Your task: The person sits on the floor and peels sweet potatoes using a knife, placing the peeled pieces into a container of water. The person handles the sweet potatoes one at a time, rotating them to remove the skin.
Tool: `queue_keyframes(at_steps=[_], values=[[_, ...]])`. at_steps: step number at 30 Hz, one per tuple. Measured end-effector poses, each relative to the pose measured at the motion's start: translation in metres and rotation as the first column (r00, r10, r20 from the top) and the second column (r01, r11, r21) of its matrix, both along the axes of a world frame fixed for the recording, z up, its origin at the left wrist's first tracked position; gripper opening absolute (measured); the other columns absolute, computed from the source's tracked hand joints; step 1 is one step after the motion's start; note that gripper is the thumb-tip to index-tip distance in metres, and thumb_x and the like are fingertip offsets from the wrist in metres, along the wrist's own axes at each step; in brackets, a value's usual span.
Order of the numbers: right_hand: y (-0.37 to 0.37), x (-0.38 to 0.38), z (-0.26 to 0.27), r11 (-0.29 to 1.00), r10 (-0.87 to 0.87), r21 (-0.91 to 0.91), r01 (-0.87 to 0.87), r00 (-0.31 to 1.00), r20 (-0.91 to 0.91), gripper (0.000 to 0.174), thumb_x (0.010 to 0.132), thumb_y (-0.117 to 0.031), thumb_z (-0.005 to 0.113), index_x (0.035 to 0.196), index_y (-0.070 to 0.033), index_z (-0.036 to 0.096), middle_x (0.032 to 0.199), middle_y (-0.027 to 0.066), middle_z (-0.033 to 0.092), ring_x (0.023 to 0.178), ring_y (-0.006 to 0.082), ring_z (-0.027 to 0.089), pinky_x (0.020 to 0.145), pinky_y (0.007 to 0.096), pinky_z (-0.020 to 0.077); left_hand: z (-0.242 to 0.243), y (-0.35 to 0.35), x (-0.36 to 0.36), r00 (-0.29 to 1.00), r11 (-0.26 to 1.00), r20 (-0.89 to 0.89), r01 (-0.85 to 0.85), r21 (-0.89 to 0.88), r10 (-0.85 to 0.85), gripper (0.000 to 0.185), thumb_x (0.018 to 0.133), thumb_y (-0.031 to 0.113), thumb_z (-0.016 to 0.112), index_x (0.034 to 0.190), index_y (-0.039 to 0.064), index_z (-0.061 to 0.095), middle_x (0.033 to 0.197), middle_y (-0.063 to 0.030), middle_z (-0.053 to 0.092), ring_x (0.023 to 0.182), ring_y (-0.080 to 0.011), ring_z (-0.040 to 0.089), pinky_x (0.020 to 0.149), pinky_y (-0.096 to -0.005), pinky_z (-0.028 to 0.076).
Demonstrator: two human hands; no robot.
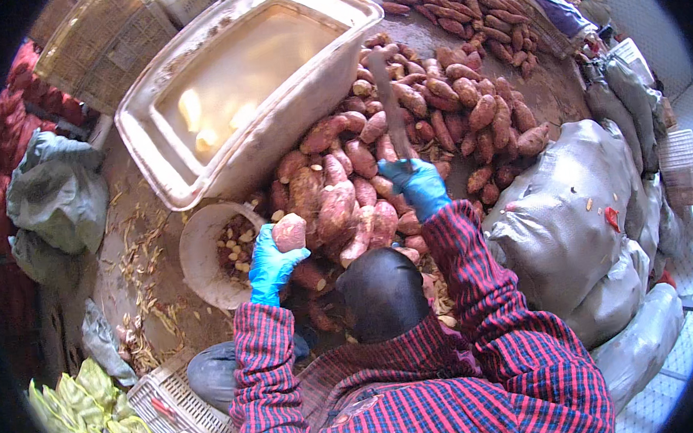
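Observation:
My left hand [273, 268], in a blue glove, grips a reddish sweet potato [290, 232] with a pale cut patch on top. Just beyond that hand, a white bucket [197, 255] on its side or tilted holds small cut ends of sweet potato. My right hand [417, 185], also gloved in blue, is closed around the handle of a long knife [392, 106]. Its blade points away from me over a heap of sweet potatoes [351, 198] and looks blurred. Part of the handle is hidden by my fingers.
A large white plastic tub [258, 132] of cloudy water holds several pale pieces. Full woven sacks [566, 215] crowd the right. More sweet potatoes [458, 4] lie far off. Peelings [148, 288] litter the left floor, near a plastic crate [182, 399] and green chayote-like produce [91, 416].

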State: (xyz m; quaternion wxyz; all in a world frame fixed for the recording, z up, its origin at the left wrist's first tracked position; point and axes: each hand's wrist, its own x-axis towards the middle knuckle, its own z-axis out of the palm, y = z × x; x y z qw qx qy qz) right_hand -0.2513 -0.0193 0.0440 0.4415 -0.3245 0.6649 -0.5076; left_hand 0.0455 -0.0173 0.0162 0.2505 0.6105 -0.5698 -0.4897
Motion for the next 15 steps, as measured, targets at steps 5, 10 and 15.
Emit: queue_keyframes(at_steps=[5, 10, 15], values=[[-0.036, -0.143, -0.107, 0.898, -0.298, 0.282, 0.338, 0.938, -0.178, 0.031, 0.076, -0.033, 0.069, 0.072, -0.002, 0.068, 0.065, 0.0089, 0.064, 0.059, 0.0207, 0.059, 0.058, 0.0361, 0.0465, -0.024, -0.004, -0.06, 0.776, 0.864, 0.618, 0.391, -0.318, -0.124, 0.071, 0.053, 0.03, 0.078, 0.11, 0.003, 0.045, 0.099, -0.016, 0.053, 0.092, -0.0362, 0.052, 0.079, -0.0447, 0.044], [-0.072, -0.309, -0.161, 0.729, -0.203, 0.244, 0.64, 0.542, -0.815, 0.054, 0.065, -0.051, 0.074, 0.084, -0.002, 0.068, 0.076, 0.0131, 0.067, 0.068, 0.0264, 0.063, 0.069, 0.0421, 0.0483, -0.041, -0.008, -0.082, 0.724, 0.752, 0.666, 0.539, -0.38, -0.182, 0.074, 0.057, 0.029, 0.076, 0.117, 0.003, 0.044, 0.107, -0.017, 0.051, 0.095, -0.036, 0.05, 0.083, -0.0448, 0.043], [-0.095, -0.391, -0.207, 0.74, -0.21, 0.281, 0.611, 0.607, -0.766, 0.072, 0.053, -0.054, 0.081, 0.095, 0.003, 0.065, 0.091, 0.0161, 0.067, 0.088, 0.0299, 0.064, 0.082, 0.0425, 0.0481, -0.054, 0.007, -0.059, 0.841, 0.933, 0.539, 0.152, -0.327, 0.052, 0.08, 0.068, 0.038, 0.076, 0.126, 0.0, 0.037, 0.113, -0.0224, 0.049, 0.102, -0.0388, 0.051, 0.089, -0.0449, 0.042]])
